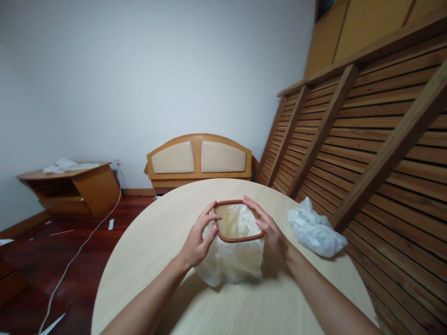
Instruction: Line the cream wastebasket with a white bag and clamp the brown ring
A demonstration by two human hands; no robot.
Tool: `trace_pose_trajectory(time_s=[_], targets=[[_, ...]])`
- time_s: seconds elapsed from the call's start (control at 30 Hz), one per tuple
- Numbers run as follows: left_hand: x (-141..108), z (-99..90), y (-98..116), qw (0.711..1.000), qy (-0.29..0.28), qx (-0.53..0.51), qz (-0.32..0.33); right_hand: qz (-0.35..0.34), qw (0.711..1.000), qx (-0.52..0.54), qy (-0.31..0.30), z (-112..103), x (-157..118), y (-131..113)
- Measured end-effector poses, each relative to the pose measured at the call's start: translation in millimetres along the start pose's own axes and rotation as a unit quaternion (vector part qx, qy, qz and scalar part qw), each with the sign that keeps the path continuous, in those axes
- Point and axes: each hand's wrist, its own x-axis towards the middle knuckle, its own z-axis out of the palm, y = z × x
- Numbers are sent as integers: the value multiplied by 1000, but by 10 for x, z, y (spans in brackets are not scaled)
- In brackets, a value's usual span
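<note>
A small trash bin with a brown rim ring point(240, 240) stands on the round table. A thin whitish plastic bag point(240, 263) lines it and hangs down over the outside. My left hand point(200, 235) grips the ring's left side, thumb and fingers on the rim. On the opposite side my right hand point(269, 229) holds the ring, its fingers along the outer edge and thumb near the top. The bin's own walls are mostly covered by the bag.
A bunched white plastic bag point(314, 229) lies at the right of the pale round table point(157, 260). Slatted wooden panels point(384, 153) lean along the right. Behind are a headboard point(199, 158) and a low cabinet point(94, 188). A white cable point(82, 246) crosses the floor.
</note>
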Motion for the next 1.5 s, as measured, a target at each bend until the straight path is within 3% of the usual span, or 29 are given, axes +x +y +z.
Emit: trace_pose_trajectory(time_s=[0.1,0.3,0.7,0.93,1.03,1.13,1.33,1.5], targets=[[-16,15,-44,1000,-11,-16,-25,32,999,35,3,16,-3,13],[-34,59,-72,999,3,-22,-38,40,999,8,0,-36,11,49],[12,126,5,994,35,-73,-78,47,997,66,-3,30,26,19],[-12,153,108,995,26,-55,-79,74,988,133,-38,36,59,24],[-19,152,126,997,17,-30,-76,52,996,61,26,17,55,25],[-20,150,124,997,25,-11,-66,-16,993,-74,88,-56,31,15],[-30,147,102,998,44,13,-48,-143,963,-230,-19,-204,-17,-11],[-44,98,75,999,32,41,-8,-163,951,-261,-43,-187,-8,-29]])
